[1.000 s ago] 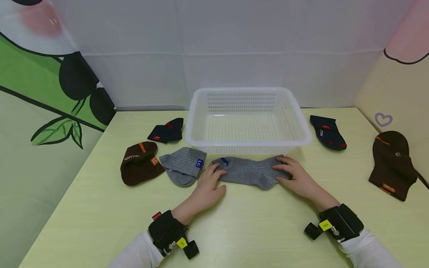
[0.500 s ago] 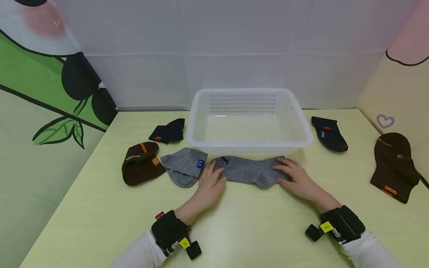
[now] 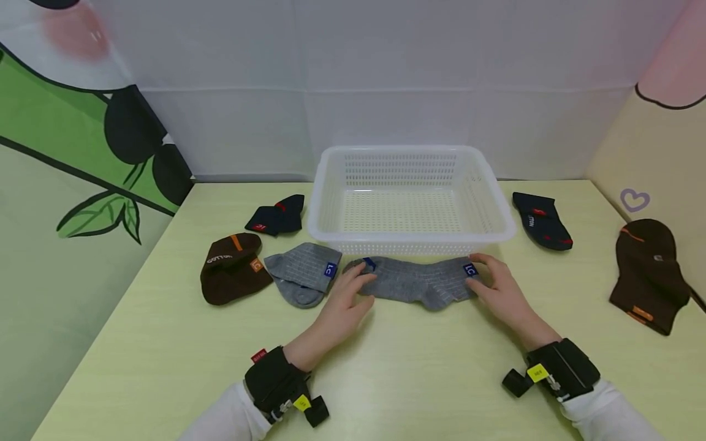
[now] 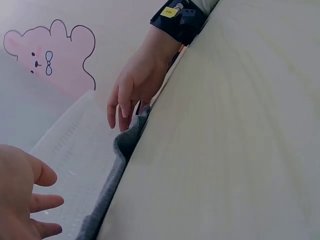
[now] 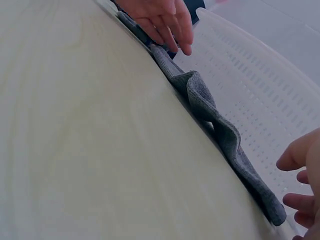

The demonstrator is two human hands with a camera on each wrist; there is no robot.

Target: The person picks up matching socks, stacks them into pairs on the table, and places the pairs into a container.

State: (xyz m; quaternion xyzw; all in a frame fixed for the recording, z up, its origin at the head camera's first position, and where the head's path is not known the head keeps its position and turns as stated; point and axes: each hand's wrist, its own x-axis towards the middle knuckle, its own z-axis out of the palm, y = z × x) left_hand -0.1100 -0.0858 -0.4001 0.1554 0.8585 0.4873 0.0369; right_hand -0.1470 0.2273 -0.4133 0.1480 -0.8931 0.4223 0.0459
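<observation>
A grey sock point(image 3: 416, 282) lies stretched out sideways on the table, a blue label at its right end. My left hand point(image 3: 339, 309) hovers at its left end with fingers spread; in the left wrist view those fingers point(image 4: 47, 202) stand off the cloth. At the label end is my right hand point(image 3: 504, 297), thumb and index finger parted on either side of the cuff. The right wrist view shows the sock point(image 5: 200, 102) rippled along its length, with a gap to the right fingers point(image 5: 295, 152). Left of it lies a second grey sock point(image 3: 303, 275), folded over.
A white perforated basket point(image 3: 410, 237) stands behind the grey sock. Dark socks with red marks lie on both sides, one at left point(image 3: 276, 217) and one at right point(image 3: 543, 222). Brown socks lie farther out, left point(image 3: 231, 269) and right point(image 3: 648, 275). Walls border the table.
My right hand has shifted right off the sock's cuff, uncovering the blue label. The left fingers have lifted and spread a little. The sock has stayed almost in place.
</observation>
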